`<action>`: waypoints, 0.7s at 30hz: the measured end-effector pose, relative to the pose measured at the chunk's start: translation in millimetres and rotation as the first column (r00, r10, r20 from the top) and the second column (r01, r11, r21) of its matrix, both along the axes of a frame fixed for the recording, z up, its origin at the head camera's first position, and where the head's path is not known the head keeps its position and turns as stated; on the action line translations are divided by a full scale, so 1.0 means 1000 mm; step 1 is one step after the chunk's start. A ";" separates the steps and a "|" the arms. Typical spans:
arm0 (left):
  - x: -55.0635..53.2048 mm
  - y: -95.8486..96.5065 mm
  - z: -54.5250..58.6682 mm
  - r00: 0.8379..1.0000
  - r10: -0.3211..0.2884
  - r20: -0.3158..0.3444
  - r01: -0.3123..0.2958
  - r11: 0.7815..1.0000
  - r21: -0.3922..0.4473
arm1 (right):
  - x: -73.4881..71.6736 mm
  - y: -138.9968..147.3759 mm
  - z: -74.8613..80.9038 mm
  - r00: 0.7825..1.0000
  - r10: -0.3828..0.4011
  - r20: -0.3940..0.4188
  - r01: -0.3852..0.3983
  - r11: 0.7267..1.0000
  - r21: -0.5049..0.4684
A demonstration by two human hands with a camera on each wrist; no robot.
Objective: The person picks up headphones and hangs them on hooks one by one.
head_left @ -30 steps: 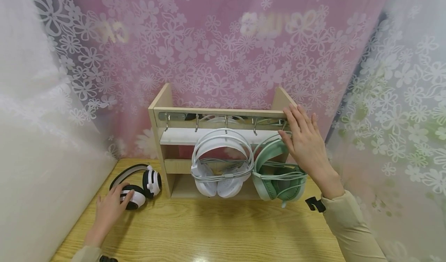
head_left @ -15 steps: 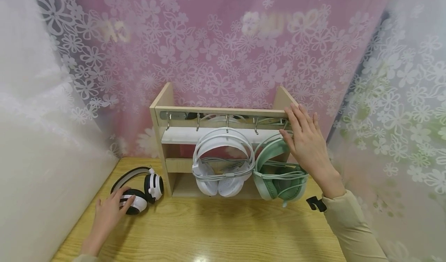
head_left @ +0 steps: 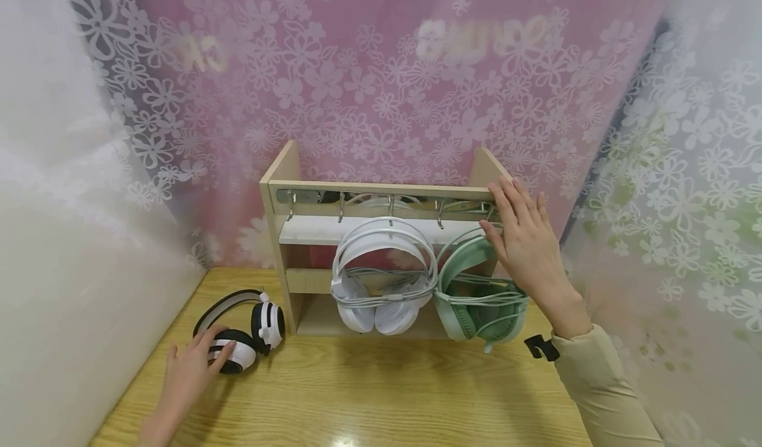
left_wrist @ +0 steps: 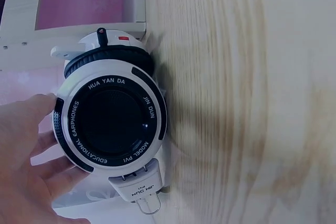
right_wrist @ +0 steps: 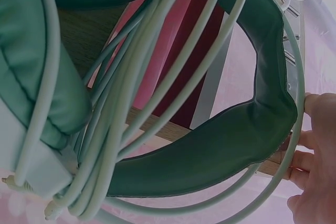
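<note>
A black-and-white pair of headphones (head_left: pixel 241 351) lies on the table left of the wooden rack. My left hand (head_left: pixel 192 374) holds its near ear cup (left_wrist: pixel 111 119), thumb at one edge and fingers around the far side in the left wrist view. Green headphones (head_left: pixel 467 262) hang at the rack's right end, their cable wound across them. My right hand (head_left: pixel 530 245) rests on the rack's top right corner, fingers straight, just over the green headband (right_wrist: pixel 270 82). White headphones (head_left: pixel 385 242) hang from the middle hook.
The wooden rack (head_left: pixel 381 188) stands at the back of the table (head_left: pixel 357 394) with a row of metal hooks (head_left: pixel 342 207) on its front rail. Behind hangs a pink flowered curtain (head_left: pixel 381 103); pale sheets (head_left: pixel 684 202) close off both sides.
The black-and-white headphones have slid slightly toward me with my left hand on them. My right hand stays on the rack corner. The whole view has shifted a little.
</note>
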State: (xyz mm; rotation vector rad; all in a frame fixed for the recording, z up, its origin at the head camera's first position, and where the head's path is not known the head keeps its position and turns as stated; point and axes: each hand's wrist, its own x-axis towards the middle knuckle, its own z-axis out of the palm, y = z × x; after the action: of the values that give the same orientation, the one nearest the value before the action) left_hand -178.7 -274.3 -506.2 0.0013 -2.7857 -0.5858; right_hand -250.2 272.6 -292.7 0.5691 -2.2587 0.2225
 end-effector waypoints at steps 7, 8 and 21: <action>0.009 0.006 0.001 1.000 0.001 0.002 -0.001 1.000 0.007 | 0.000 0.000 0.000 1.000 0.000 -0.004 0.000 1.000 0.001; 0.010 0.007 0.000 1.000 0.001 0.001 -0.001 1.000 0.008 | 0.000 0.000 0.000 1.000 0.000 -0.004 0.000 1.000 0.002; 0.020 0.011 -0.002 1.000 -0.019 -0.011 0.019 1.000 -0.002 | -0.003 0.001 -0.002 1.000 0.006 -0.008 -0.006 1.000 -0.003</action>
State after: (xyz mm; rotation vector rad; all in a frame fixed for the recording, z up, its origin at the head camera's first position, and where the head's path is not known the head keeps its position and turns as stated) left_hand -158.6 -263.5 -508.0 -0.0288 -2.7783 -0.5865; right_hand -252.9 273.8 -294.5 0.5745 -2.2489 0.2259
